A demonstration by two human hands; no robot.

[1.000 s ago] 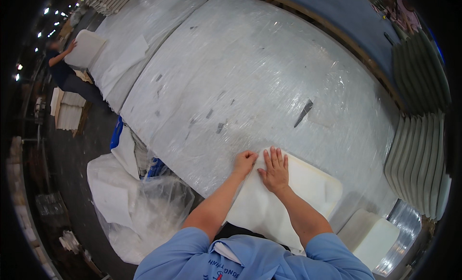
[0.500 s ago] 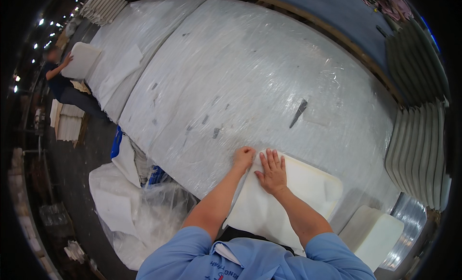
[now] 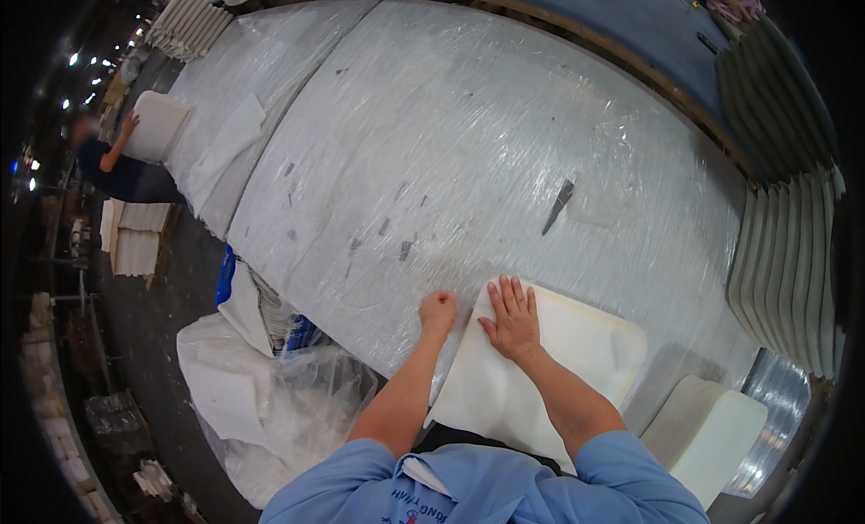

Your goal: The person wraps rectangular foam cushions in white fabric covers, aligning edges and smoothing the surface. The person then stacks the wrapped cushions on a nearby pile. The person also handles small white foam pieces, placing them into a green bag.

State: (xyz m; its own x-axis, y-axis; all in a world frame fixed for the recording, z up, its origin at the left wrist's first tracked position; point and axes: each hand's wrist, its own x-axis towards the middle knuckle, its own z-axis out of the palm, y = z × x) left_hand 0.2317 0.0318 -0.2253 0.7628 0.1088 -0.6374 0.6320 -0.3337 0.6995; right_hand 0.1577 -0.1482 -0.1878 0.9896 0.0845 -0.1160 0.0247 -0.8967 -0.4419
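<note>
A white cushion-like pad [image 3: 577,351] with rounded corners lies in front of me on a table wrapped in clear film. My right hand [image 3: 514,321] rests flat on its far left part, fingers stretched out. Just left of the pad's edge, my left hand [image 3: 439,311] is closed in a fist above the wrapped table surface [image 3: 387,164], apart from the pad. Whether anything small is inside that fist is hidden. A dark, narrow pointed piece [image 3: 559,207] lies on the table beyond my hands.
Stacked pale pads [image 3: 788,272] stand along the right edge. Nearer, a thick white block [image 3: 707,434] sits at my right. Clear plastic sheeting [image 3: 297,407] covers a pile at my left. Far left, another person [image 3: 126,168] handles a white pad [image 3: 155,126].
My left hand has moved left and slightly nearer, away from the pad's edge, still closed. My right hand stays flat on the pad. The view has shifted slightly.
</note>
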